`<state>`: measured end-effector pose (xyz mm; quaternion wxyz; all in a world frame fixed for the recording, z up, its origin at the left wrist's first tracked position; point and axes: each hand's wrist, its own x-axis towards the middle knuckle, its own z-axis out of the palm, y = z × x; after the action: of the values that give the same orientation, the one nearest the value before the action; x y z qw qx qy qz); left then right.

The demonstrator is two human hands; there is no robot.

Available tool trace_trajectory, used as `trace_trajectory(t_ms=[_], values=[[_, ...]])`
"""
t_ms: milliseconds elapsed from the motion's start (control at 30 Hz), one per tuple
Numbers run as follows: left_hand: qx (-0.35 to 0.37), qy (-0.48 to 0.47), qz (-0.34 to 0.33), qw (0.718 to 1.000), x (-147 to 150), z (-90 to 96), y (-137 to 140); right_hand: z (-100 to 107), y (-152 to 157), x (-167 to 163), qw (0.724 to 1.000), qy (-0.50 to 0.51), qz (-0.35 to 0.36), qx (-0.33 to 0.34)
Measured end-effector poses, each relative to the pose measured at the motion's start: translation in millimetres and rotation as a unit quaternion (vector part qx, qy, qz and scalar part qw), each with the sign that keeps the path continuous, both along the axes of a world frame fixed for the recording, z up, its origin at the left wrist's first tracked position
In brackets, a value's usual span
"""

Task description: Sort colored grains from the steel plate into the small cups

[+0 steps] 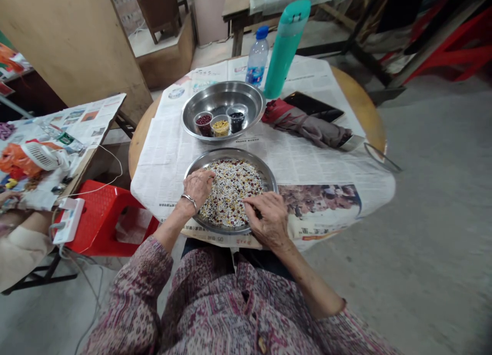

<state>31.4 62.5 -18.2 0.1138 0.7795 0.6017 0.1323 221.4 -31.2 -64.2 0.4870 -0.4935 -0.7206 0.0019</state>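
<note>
A round steel tray close to me holds a mix of white grains with dark red, yellow and black beans. Over its left rim is my left hand, a metal bangle at the wrist, its fingers curled together at the grains. My right hand rests across the right rim, thumb and forefinger drawn together over the mix. Whatever is between the fingers of either hand is too small to make out. Behind the tray, a deeper steel basin contains clear cups of red beans, yellow kernels and black beans.
Newspaper covers the round table. Past the basin stand a water bottle and a tall teal bottle; a folded umbrella lies at right. A red stool with a power strip is at left, beside another person's arm.
</note>
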Motion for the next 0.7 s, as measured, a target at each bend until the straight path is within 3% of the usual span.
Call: trace_trajectory(t_ms=[167, 233, 267, 300, 333, 400, 467, 500, 600, 700], values=[[0.004, -0.089, 0.019, 0.996, 2.9, 4.8, -3.2, 0.2, -0.4, -0.1, 1.0, 0.011, 0.005, -0.008], [-0.042, -0.203, 0.047, 0.977, 5.0, 9.8, -7.1, -0.4, -0.5, -0.1, 1.0, 0.014, 0.005, -0.014], [-0.088, -0.283, 0.067, 0.953, 6.1, 12.9, -9.3, -0.7, -0.6, -0.1, 1.0, 0.014, 0.005, -0.016], [-0.148, -0.372, 0.089, 0.912, 7.2, 16.2, -11.4, -1.0, -0.6, -0.1, 1.0, 0.014, 0.005, -0.016], [-0.212, -0.461, 0.114, 0.854, 8.2, 19.5, -13.4, -1.3, -0.6, -0.2, 1.0, 0.013, 0.005, -0.014], [-0.308, -0.61, 0.168, 0.71, 10.4, 25.5, -16.7, -1.7, -0.5, -0.3, 1.0, 0.01, 0.006, -0.01], [-0.334, -0.709, 0.215, 0.583, 13.4, 29.7, -19.4, -1.8, -0.4, -0.5, 1.0, 0.008, 0.004, -0.005], [-0.323, -0.745, 0.231, 0.537, 15.5, 31.0, -20.8, -1.6, -0.4, -0.6, 1.0, 0.006, 0.004, -0.004], [-0.269, -0.813, 0.259, 0.446, 25.1, 32.2, -26.2, -0.9, -0.3, -0.8, 1.0, 0.003, 0.002, 0.0], [-0.254, -0.836, 0.278, 0.398, 36.7, 32.2, -32.0, -0.5, -0.1, -0.8, 1.0, 0.003, 0.003, 0.003]])
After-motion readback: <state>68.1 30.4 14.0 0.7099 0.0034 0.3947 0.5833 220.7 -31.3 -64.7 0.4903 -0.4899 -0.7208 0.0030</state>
